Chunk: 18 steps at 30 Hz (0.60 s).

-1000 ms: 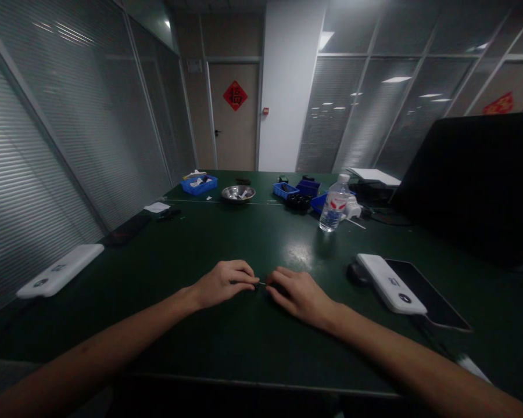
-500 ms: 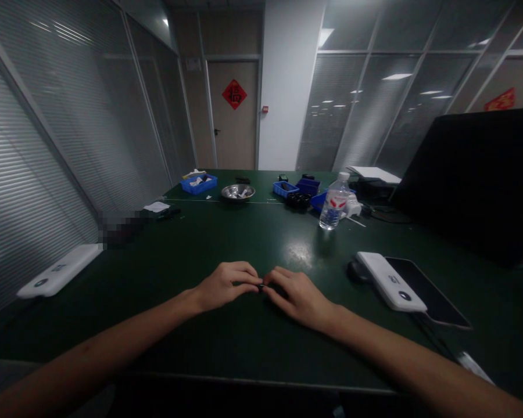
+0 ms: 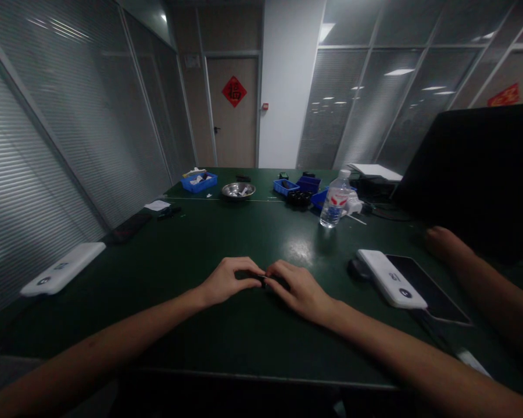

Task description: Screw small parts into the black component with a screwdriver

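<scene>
Over the dark green table (image 3: 226,348), my left hand (image 3: 229,280) and my right hand (image 3: 300,290) meet at their fingertips. Between them is a small dark piece (image 3: 262,280) with a thin pale edge, too small to name. The left thumb and fingers pinch it from one side. On the other side, the right thumb and fingertips close on it, partly hiding it. Both wrists are low, near the tabletop.
To the right lie a white power bank (image 3: 391,278) and a black tablet-like slab (image 3: 427,287). Another person's arm (image 3: 483,273) reaches in there. A water bottle (image 3: 335,200), a metal bowl (image 3: 238,191) and blue bins (image 3: 199,182) stand farther back. Another white power bank (image 3: 63,270) is left.
Another person's arm has come into view at the right. My hands stay together around the small piece, with the fingers shifted slightly. The view has tilted a little.
</scene>
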Available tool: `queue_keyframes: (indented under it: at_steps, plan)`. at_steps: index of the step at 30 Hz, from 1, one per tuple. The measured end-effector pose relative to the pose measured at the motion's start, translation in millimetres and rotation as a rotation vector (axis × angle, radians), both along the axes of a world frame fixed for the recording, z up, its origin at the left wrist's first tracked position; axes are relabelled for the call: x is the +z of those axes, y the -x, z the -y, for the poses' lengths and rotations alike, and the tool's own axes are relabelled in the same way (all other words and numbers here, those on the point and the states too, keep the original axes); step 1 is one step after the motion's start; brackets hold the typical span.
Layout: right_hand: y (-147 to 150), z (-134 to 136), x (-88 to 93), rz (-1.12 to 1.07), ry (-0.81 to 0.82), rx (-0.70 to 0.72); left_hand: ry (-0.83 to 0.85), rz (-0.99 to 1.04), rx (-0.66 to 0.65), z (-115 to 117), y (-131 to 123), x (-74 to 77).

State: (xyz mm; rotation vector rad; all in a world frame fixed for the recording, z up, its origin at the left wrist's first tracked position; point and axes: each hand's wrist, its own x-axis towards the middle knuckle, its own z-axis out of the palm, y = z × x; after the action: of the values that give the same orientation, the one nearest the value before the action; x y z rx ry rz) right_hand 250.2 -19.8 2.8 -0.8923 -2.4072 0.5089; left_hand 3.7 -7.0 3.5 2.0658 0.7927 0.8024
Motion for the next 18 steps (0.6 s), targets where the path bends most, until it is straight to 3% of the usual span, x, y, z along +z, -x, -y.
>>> queue_keyframes:
  at_steps: [10,18]
  plan:
    - [-1,-2,1.1,0.102,-0.002,-0.021,-0.113,-0.132,-0.017,-1,2,-1.0]
    - [-4,-3,4.2,0.118,-0.016,-0.072,-0.154,-0.114,0.062,-9,-2,-3.7]
